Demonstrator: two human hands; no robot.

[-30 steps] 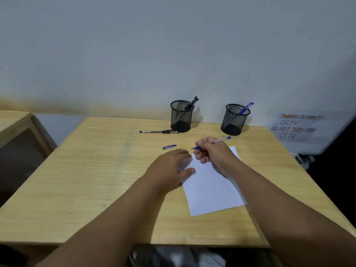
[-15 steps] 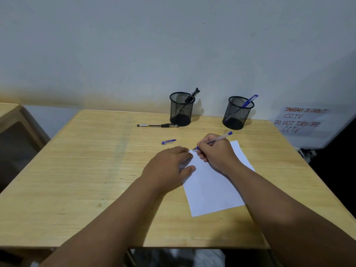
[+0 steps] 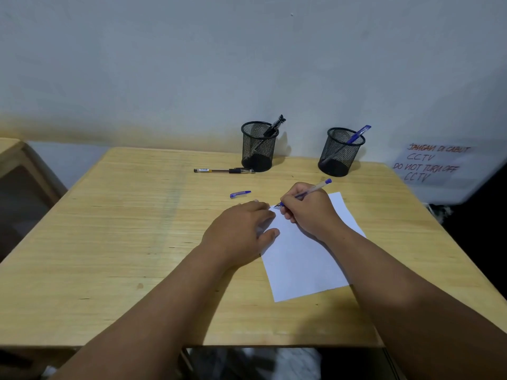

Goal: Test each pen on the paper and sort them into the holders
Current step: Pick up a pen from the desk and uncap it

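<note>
I grip the blue pen (image 3: 307, 192) in my right hand (image 3: 308, 215), tip at the paper's (image 3: 304, 259) top corner, mid-frame; left hand (image 3: 241, 231) lies flat, steadying it. No mark visible yet, perhaps; next, scribble, then choose a holder (image 3: 341, 152)

Open wooden table (image 3: 109, 242) left, black pen (image 3: 223, 170) and blue cap (image 3: 240, 193) lying before left holder (image 3: 258, 146)

The tabletop (image 3: 115, 242) is pale wood with a visible grain and a soft, half-matt sheen. Under the fingers (image 3: 263, 212) lies a sheet of paper (image 3: 304, 264), white, smooth and matt. The pen (image 3: 315, 187) between the fingers of the right hand (image 3: 310, 212) looks like clear glossy plastic with blue parts. Beyond the fingers stand two holders (image 3: 259, 146) of black metal mesh, matt.
</note>
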